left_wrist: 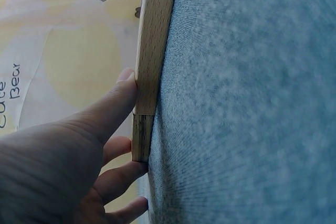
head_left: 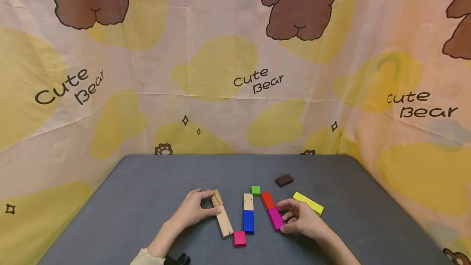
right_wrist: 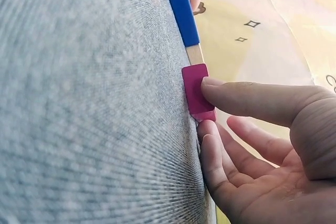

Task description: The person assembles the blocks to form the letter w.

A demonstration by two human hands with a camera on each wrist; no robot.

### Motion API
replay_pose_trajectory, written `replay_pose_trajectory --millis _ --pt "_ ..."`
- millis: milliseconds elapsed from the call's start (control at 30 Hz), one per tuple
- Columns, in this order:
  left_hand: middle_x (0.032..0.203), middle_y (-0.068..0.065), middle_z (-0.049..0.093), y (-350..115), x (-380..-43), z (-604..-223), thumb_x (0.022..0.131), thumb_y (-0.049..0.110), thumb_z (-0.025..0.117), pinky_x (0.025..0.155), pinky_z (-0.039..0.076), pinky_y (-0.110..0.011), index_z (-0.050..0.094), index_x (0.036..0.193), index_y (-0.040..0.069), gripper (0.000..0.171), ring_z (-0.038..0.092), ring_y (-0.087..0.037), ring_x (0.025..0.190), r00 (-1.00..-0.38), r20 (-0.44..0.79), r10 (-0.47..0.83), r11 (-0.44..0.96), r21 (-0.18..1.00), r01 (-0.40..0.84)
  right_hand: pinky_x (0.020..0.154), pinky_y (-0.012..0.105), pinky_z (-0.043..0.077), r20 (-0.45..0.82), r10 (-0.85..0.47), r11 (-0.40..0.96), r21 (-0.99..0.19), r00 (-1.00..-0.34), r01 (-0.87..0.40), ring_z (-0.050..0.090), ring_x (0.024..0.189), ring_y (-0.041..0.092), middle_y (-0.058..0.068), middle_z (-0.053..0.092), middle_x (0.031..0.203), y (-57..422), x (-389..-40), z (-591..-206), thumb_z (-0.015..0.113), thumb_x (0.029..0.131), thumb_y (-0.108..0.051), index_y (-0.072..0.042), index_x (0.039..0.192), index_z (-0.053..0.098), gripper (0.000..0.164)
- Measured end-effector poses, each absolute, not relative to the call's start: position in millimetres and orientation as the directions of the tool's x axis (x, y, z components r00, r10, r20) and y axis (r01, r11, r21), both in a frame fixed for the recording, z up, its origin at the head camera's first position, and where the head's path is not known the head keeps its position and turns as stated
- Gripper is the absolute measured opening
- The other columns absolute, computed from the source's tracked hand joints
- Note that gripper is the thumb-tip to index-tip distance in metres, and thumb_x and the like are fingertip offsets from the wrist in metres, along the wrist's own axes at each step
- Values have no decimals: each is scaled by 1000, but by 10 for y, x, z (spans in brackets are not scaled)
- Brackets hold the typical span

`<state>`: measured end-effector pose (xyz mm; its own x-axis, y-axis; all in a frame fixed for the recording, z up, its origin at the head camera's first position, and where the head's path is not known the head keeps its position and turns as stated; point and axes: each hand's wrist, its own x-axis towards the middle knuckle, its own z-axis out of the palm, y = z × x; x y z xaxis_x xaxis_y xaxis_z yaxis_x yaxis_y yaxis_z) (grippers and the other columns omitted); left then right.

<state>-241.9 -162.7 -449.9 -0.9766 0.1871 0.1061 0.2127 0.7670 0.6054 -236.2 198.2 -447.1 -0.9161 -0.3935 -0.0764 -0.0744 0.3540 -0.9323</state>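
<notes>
My left hand (head_left: pixel 195 208) has its thumb on a long plain wooden block (head_left: pixel 224 223) and a fingertip at the far end of a shorter wooden block (head_left: pixel 216 196). In the left wrist view the short block (left_wrist: pixel 140 137) and long block (left_wrist: pixel 156 45) stand end to end. With thumb and fingers my right hand (head_left: pixel 302 219) grips a magenta block (head_left: pixel 275 219), which meets a red block (head_left: pixel 268 200). The thumb covers part of the magenta block (right_wrist: pixel 195 90) in the right wrist view. A pink block (head_left: pixel 240 239) touches the long wooden block's near end.
Between the hands, a blue block (head_left: pixel 248 222) lies in line with a wooden block (head_left: pixel 248 202), and a green block (head_left: pixel 255 191) sits at its far end. A yellow block (head_left: pixel 308 203) and a dark brown block (head_left: pixel 284 180) lie apart on the grey table (head_left: pixel 154 179).
</notes>
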Motion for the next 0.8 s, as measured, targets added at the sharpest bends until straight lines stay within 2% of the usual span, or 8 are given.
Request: replay_pose_trajectory --millis 567,700,800 --pt "134 -14 59 -1636 -2435 -4531 77 49 81 100 34 -63 63 134 11 71 35 -46 133 -977 87 193 756 622 205 76 35 55 -98 -396 357 -933 -913 -55 60 89 25 12 62 115 1989 -2365 -4479 87 71 -1 4 124 60 60" --pt "134 -14 58 -1643 -2449 -4544 77 50 81 100 34 -63 63 135 11 72 35 -46 133 -977 90 193 758 619 206 75 35 55 -91 -400 361 -930 -912 -65 61 90 26 12 62 115 1997 -2362 -4467 86 73 -4 4 124 59 58" --pt "133 -14 59 -1655 -2454 -4537 77 48 82 100 34 -63 63 134 10 72 35 -46 133 -976 100 193 756 620 213 75 34 54 -44 -391 382 -917 -919 -118 62 91 26 12 64 114 2033 -2347 -4421 84 78 -10 3 123 61 53"
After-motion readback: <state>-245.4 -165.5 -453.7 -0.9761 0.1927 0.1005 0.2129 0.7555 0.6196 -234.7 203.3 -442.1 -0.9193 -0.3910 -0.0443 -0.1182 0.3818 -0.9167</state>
